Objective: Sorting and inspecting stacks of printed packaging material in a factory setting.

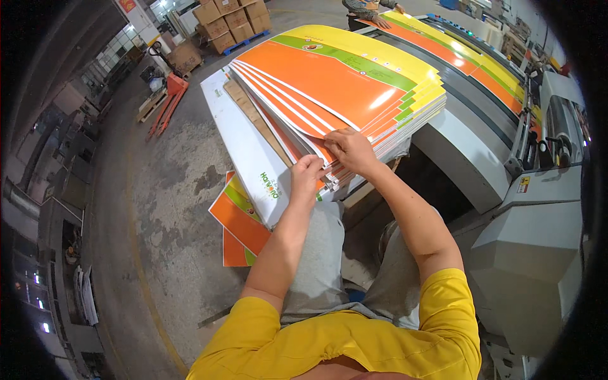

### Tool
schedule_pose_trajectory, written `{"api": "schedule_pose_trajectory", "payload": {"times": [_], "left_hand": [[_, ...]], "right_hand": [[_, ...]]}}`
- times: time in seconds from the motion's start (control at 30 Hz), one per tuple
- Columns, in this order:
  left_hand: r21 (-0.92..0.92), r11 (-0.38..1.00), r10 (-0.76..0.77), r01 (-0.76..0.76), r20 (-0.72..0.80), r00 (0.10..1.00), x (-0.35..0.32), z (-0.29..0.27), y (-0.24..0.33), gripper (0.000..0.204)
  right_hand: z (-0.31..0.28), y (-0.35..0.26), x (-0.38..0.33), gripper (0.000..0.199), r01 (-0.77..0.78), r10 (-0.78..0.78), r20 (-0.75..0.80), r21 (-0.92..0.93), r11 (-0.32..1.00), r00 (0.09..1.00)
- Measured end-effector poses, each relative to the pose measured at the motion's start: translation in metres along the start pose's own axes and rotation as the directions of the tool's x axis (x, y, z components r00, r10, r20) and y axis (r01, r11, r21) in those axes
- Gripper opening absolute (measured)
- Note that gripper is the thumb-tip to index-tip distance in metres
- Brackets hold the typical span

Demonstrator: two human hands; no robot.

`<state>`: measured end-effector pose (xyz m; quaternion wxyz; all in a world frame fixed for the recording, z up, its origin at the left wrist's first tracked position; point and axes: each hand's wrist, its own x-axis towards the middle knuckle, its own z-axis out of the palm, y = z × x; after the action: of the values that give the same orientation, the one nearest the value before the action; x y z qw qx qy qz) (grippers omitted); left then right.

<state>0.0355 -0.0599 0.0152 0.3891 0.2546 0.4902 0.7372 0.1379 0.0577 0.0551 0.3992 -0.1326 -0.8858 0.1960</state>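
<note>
Printed cardboard sheets (335,82), orange, yellow and green, lie fanned in a stack on a white board (244,142). We note the left hand (306,177) pinching the stack's near corner edges; the right hand (350,151) presses flat upon the top sheets just beside it.

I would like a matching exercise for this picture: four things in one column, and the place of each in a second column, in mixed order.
Things:
1. stack of orange, green and yellow printed cardboard sheets
2. orange hand pallet truck
3. brown cardboard boxes
4. grey machine

Places:
A. upper left, on the floor
B. at the right edge
C. under both hands, centre
D. top, on a blue pallet

Pairs: 1-C, 2-A, 3-D, 4-B
</note>
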Motion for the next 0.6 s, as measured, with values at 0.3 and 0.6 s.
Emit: {"api": "schedule_pose_trajectory", "payload": {"times": [0.3,0.6], "left_hand": [[-0.107,0.994,-0.008,0.004,-0.032,0.999,-0.004,0.008,0.013,0.034],[0.071,0.997,0.013,-0.013,0.006,1.0,0.002,-0.003,-0.001,0.027]], "right_hand": [[-0.011,-0.016,-0.006,0.027,0.17,-0.162,0.112,-0.061,0.984,0.98],[0.012,0.0,0.013,0.033,-0.32,0.412,-0.079,0.502,0.803,0.908]]}}
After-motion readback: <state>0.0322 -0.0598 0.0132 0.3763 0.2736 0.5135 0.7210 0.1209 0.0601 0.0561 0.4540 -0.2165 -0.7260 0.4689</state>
